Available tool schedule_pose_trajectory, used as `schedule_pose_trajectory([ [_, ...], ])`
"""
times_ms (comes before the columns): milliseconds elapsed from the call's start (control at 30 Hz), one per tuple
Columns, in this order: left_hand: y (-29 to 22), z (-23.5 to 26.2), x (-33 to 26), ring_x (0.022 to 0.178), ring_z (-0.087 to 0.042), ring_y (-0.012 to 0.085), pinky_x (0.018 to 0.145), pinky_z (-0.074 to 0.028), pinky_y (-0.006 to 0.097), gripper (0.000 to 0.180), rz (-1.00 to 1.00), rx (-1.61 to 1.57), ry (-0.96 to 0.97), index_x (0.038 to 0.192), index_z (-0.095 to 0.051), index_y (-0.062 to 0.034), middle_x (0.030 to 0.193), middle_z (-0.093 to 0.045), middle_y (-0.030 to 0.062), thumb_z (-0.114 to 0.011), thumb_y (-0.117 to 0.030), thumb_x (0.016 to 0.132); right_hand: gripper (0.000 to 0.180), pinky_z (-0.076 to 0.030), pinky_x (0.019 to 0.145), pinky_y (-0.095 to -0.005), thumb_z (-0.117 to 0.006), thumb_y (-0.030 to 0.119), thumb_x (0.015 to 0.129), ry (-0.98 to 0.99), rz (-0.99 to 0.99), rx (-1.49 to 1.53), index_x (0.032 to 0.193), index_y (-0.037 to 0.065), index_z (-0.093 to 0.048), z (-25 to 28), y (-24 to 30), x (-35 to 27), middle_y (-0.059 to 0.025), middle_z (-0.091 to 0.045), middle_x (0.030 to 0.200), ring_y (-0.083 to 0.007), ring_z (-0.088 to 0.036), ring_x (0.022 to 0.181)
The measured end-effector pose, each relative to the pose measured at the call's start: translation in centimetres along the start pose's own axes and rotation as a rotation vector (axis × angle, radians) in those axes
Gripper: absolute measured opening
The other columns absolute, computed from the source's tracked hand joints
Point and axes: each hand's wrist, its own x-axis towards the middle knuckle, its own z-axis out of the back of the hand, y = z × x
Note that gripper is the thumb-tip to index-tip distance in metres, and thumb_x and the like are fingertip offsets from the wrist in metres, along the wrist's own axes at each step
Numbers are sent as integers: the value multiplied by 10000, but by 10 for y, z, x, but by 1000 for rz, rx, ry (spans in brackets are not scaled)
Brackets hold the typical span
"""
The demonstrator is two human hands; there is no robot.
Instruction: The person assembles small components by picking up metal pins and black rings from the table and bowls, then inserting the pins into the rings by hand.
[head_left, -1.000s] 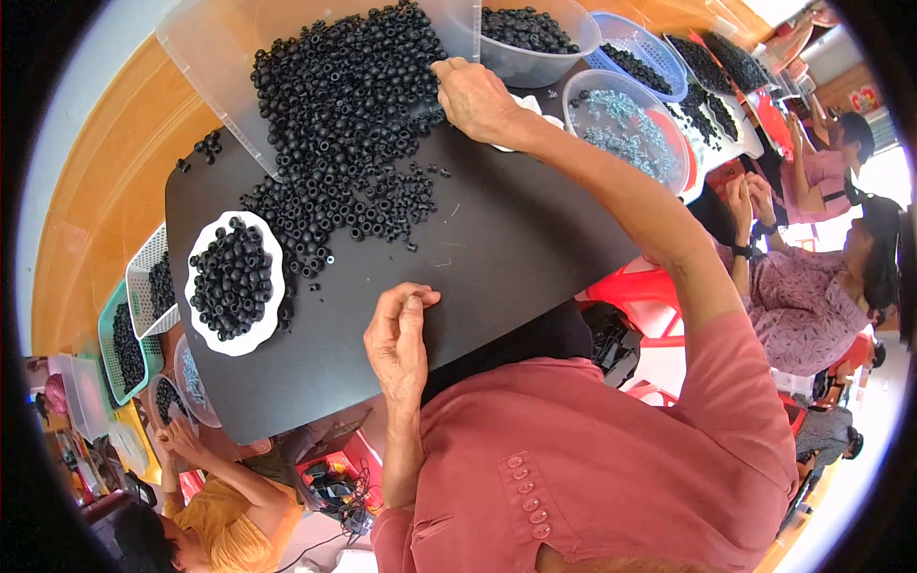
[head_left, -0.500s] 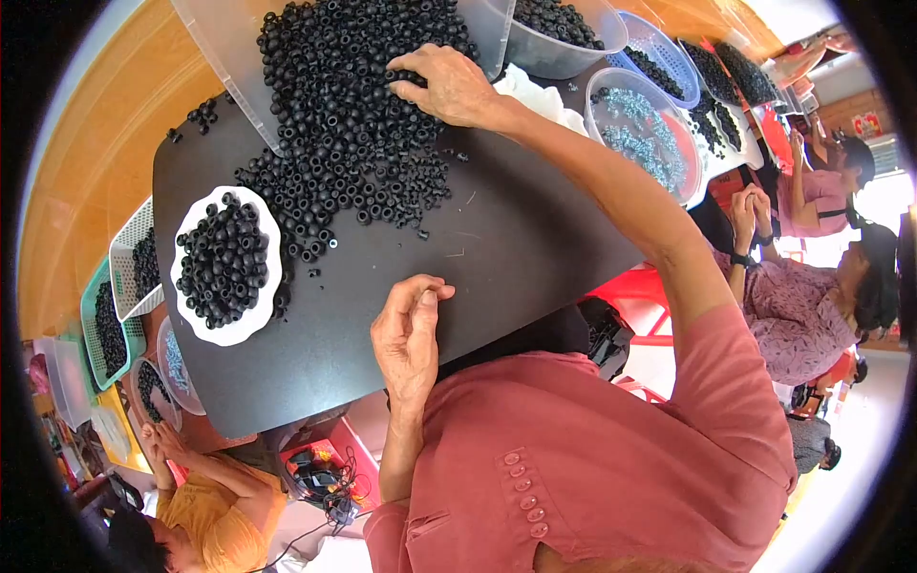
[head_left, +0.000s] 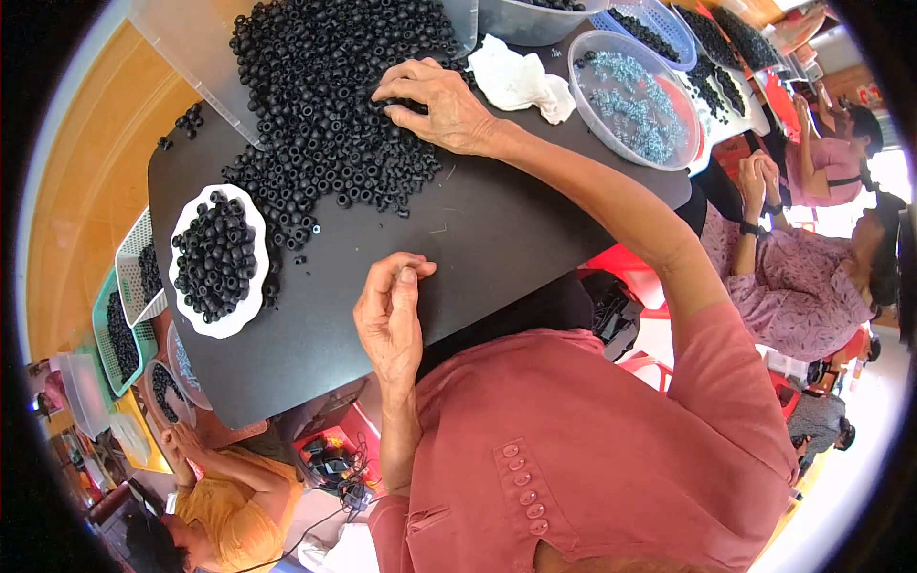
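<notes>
A big heap of small black rings (head_left: 325, 95) spills from a clear tray (head_left: 186, 57) onto a black tabletop (head_left: 497, 229). My right hand (head_left: 439, 105) lies palm down on the heap's right side, its fingers curled into the rings. Close to my chest, my left hand (head_left: 392, 310) hovers over the table's near edge, thumb and fingertips pinched together; anything between them is hidden. A white scalloped plate (head_left: 226, 329) heaped with black rings sits to the left.
A crumpled white cloth (head_left: 516, 81) and a clear bowl (head_left: 585, 59) of pale grey pieces lie right of my hand. More baskets of black parts stand behind (head_left: 659, 29) and at the left edge (head_left: 129, 286). People sit at right (head_left: 793, 286) and lower left (head_left: 220, 506).
My right hand has come from the heap's far right side toward me and left, settling into the rings. My left hand has stayed pinched near the table edge.
</notes>
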Motion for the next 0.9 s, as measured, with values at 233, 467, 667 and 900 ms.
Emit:
schedule_pose_trajectory([
  [233, 0, -2, 1, 886, -604, 168, 849, -471, 305, 170, -17, 46, -18, 964, -617, 27, 893, -647, 90, -481, -74, 948, 213, -470, 878, -354, -627, 118, 830, 5, -29, 76, 1034, 61, -649, 9, 9, -13, -83, -640, 1034, -261, -594, 984],
  [467, 3, -4, 0, 855, -604, 134, 819, -471, 271, 148, -56, 64, -27, 974, -618, 22, 910, -652, 77, -501, -65, 947, 129, -447, 844, -375, -640, 147, 784, 7, 81, 20, 903, 123, -685, -2, 13, -14, -9, -620, 956, -229, -551, 939],
  [667, 8, -4, -1, 861, -602, 155, 828, -483, 296, 163, -67, 55, -50, 942, -620, 28, 867, -644, 81, -497, -78, 944, 102, -400, 842, -411, -638, 198, 802, 11, -72, 60, 864, 127, -678, -2, 22, -14, 15, -578, 976, -206, -496, 987],
  [900, 8, -6, 3, 865, -598, 165, 829, -482, 305, 166, -88, 63, -51, 934, -617, 29, 868, -646, 93, -482, -68, 932, 92, -401, 822, -371, -647, 174, 811, -29, -104, 112, 854, 97, -675, 16, 29, -33, -34, -626, 908, -208, -558, 888],
])
